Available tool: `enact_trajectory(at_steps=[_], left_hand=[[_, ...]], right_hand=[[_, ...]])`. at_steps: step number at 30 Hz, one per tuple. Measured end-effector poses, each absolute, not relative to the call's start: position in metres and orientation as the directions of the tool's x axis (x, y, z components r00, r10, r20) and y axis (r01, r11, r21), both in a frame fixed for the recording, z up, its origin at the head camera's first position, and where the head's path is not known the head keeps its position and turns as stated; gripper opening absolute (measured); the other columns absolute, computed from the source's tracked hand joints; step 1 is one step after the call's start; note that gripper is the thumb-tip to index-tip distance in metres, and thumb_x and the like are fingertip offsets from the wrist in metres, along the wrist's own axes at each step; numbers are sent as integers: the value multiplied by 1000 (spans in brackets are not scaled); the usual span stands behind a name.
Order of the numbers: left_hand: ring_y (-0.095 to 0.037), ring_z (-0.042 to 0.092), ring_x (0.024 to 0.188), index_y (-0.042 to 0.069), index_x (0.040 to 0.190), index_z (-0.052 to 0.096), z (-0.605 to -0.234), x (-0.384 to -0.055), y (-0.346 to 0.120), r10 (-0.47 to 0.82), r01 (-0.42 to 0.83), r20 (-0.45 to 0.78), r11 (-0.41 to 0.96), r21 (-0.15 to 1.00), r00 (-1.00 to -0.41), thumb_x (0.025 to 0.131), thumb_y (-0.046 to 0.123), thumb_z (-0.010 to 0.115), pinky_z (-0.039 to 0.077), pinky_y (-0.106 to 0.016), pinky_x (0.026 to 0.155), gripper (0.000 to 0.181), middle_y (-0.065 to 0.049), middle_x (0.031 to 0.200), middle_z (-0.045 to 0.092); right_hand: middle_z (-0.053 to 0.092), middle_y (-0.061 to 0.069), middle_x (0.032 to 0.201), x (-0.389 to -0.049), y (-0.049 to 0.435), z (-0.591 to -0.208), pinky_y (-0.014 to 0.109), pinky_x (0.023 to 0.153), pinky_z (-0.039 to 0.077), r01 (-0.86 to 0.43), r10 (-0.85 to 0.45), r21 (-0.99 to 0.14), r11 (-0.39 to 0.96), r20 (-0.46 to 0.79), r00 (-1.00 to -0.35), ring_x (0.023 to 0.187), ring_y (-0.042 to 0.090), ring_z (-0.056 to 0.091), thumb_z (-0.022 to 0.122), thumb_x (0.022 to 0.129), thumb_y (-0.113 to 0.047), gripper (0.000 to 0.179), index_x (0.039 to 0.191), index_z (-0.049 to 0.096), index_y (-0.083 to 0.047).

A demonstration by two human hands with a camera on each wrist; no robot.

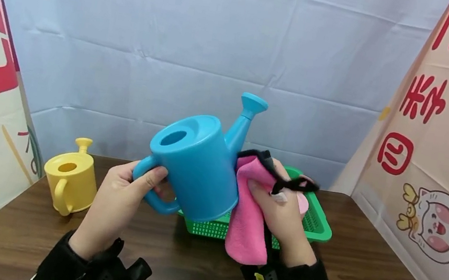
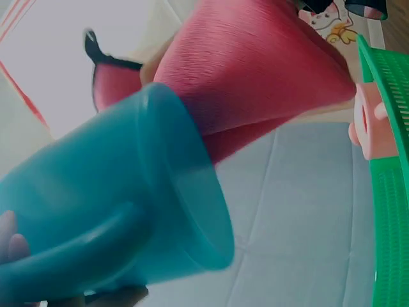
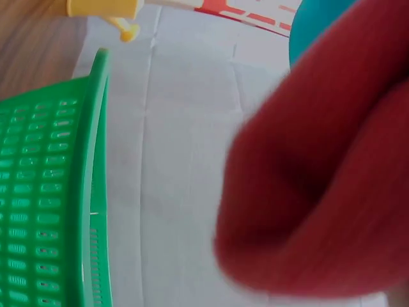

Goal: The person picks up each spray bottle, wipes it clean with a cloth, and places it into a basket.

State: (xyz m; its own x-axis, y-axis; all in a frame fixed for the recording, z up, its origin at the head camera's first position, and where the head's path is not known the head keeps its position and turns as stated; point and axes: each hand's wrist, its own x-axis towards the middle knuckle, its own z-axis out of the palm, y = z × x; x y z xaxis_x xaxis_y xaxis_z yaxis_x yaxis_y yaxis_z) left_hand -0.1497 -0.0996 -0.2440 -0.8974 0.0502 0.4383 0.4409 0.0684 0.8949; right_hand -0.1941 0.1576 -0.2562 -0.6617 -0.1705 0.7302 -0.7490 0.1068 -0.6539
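Observation:
Held in the air, a blue watering can (image 1: 202, 170) tilts with its spout (image 1: 239, 132) pointing up to the right. My left hand (image 1: 124, 197) grips its looped handle (image 1: 164, 204). In my right hand (image 1: 283, 211) is a pink cloth (image 1: 250, 211) with a black edge and loop, bunched against the can's side below the spout. The left wrist view shows the cloth (image 2: 255, 70) overlapping the can's lower side (image 2: 115, 166). Up close in the right wrist view, the cloth's folds (image 3: 332, 192) hide most of the can.
Behind the can, a green basket (image 1: 318, 222) stands on the dark wooden table (image 1: 179, 268), with a pink item (image 1: 303, 203) in it. A yellow watering can (image 1: 72, 180) stands upright at the left. Printed cloths hang at both sides, a pale blue one (image 1: 206, 26) at the back.

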Motion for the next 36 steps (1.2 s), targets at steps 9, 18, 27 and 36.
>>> enact_trajectory(at_steps=[9, 18, 27, 36], left_hand=[[-31, 57, 75, 0, 69, 46, -242, -153, -101, 190, 466, 439, 125, 876, -878, 91, 31, 60, 50, -43, 70, 41, -17, 69, 53], [-26, 56, 72, 5, 68, 49, -244, -160, -93, 322, 523, 443, 233, 820, -837, 91, 30, 61, 49, -39, 64, 36, -7, 62, 47], [-23, 53, 81, 17, 106, 66, -248, -155, -89, 201, 539, 502, 255, 803, -841, 87, 33, 65, 49, -35, 67, 24, -4, 63, 36], [-17, 52, 80, 26, 118, 62, -256, -151, -92, 113, 557, 548, 269, 786, -829, 87, 31, 65, 49, -33, 67, 32, -5, 65, 33]], right_hand=[[61, 1, 66, -193, 166, -248, 27, 60, 51, -399, -187, -916, 31, 387, -903, 60, 14, 63, 48, 96, -26, 19, 92, 49, -7], [51, -4, 61, -185, 170, -238, 22, 55, 46, -359, -55, -918, -168, 372, -927, 60, 8, 59, 38, 99, -37, 32, 78, 43, -14], [61, -3, 66, -195, 160, -246, 27, 67, 48, -339, -56, -941, -29, 340, -939, 66, 11, 63, 47, 97, -35, 24, 88, 49, -12], [63, 5, 66, -197, 161, -255, 31, 65, 52, -290, -258, -947, 138, 248, -934, 64, 22, 67, 49, 96, -33, 31, 92, 48, -3]])
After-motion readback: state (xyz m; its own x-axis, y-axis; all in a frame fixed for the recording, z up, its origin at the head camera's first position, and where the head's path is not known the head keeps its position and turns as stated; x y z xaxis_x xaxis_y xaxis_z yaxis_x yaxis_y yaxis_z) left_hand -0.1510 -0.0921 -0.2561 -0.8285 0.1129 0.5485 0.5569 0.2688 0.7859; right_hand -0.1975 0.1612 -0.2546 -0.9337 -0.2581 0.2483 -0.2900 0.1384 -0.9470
